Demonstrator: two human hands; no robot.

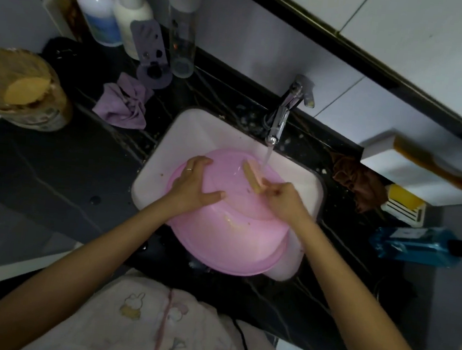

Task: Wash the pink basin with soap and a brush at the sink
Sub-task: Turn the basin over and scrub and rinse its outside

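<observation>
Pink basin (226, 239) is pressed at 9 o'clock by flat, spread left hand (195, 184); brush (252, 175), apparently pinched by right hand (284, 198), at 1 o'clock.

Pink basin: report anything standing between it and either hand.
Nothing under the left hand, which rests flat on the pink basin. The fingers of the right hand hold the brush against it, so the brush lies between.
</observation>
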